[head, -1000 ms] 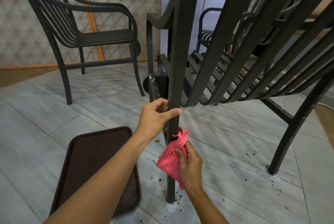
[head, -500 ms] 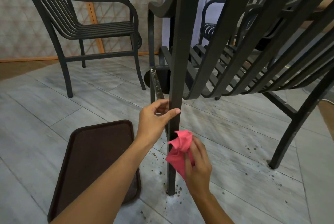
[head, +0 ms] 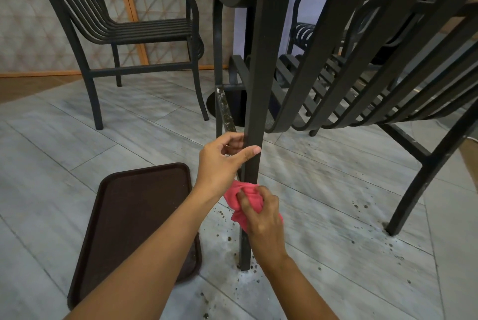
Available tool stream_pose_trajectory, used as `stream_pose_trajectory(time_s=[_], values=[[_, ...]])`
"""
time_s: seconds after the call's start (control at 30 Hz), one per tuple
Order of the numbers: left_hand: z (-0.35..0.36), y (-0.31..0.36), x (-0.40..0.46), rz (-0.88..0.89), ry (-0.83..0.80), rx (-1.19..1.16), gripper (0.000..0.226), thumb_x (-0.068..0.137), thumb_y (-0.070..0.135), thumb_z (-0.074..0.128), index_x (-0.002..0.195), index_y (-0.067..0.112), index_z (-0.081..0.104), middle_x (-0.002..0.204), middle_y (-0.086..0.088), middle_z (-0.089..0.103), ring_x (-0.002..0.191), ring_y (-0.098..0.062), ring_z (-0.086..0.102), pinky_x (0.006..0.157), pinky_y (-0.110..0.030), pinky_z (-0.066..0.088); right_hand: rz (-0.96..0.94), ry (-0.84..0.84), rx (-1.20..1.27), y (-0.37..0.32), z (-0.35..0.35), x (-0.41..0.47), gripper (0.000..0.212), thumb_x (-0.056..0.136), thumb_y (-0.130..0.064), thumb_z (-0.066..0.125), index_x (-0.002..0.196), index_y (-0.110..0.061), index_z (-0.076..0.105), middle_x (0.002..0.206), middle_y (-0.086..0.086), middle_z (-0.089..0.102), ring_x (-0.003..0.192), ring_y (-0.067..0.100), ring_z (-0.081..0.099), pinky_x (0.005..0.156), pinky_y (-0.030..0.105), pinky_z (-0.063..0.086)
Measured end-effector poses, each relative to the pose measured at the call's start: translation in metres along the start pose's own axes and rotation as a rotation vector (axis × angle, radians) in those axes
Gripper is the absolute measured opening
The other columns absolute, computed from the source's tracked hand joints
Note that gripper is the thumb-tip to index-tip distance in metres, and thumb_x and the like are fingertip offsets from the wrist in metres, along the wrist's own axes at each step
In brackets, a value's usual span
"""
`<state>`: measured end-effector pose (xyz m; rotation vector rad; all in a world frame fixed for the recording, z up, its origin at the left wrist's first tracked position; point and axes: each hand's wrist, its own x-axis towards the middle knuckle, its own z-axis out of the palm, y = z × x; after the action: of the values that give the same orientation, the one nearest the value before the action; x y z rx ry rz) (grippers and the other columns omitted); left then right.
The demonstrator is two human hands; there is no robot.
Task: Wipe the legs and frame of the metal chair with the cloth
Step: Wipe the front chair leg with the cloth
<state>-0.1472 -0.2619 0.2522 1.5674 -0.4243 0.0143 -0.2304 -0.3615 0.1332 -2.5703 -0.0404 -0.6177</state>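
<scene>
Grey tiled floor, no readable writing; left hand grips chair leg, right hand clutches pink cloth against it, brown tray beside.

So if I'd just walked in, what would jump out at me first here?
Probably the bright pink cloth, bunched in the right hand against the dark metal chair leg at the centre. Just above it, the left hand has a grip on that same leg. After that, the dark specks of dirt scattered on the pale floor tiles around the leg's foot, and the brown tray lying flat on the floor to the left.
</scene>
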Motion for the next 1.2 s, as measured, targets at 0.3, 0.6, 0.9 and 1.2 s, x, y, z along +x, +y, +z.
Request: stream_pose_trajectory(time_s=[0.3,0.6,0.9,1.2], values=[[-0.001,-0.003,0.001,-0.011,-0.007,0.000,0.024,0.068,0.027,0.078,0.090,0.029,0.067,0.087,0.006,0.070,0.084,-0.009,0.065,0.080,-0.026,0.054,-0.075,0.145,-0.117,-0.006,0.014,-0.005,0.092,0.045,-0.012,0.093,0.125,-0.021,0.049,0.120,0.010,0.041,0.089,0.028,0.055,0.054,0.030,0.054],[-0.001,-0.001,0.000,-0.028,-0.008,0.019,0.025,0.070,0.026,0.077,0.092,0.028,0.066,0.089,0.008,0.069,0.086,-0.008,0.064,0.082,-0.028,0.054,0.060,-0.040,-0.022,-0.013,0.000,-0.010,0.011,0.089,-0.055,0.047,0.091,-0.051,0.036,0.115,-0.006,0.047,0.108,0.020,0.049,0.091,0.036,0.044],[0.003,-0.008,-0.007,0.001,0.051,0.019,0.036,0.072,0.020,0.077,0.105,0.029,0.064,0.101,0.004,0.067,0.093,-0.008,0.062,0.081,-0.023,0.053,0.313,0.156,0.484,-0.010,-0.007,-0.024,0.026,0.077,-0.047,0.068,0.097,-0.037,0.055,0.095,-0.020,0.056,0.083,0.002,0.060,0.071,0.026,0.053],[0.005,-0.042,-0.026,-0.167,0.182,0.016,0.041,0.063,0.026,0.081,0.097,0.015,0.060,0.090,0.004,0.063,0.085,-0.012,0.062,0.069,-0.010,0.050,0.292,0.426,0.696,-0.010,0.001,-0.001,0.033,0.090,-0.001,0.055,0.118,-0.019,0.059,0.123,-0.013,0.053,0.114,-0.004,0.049,0.092,0.011,0.042]])
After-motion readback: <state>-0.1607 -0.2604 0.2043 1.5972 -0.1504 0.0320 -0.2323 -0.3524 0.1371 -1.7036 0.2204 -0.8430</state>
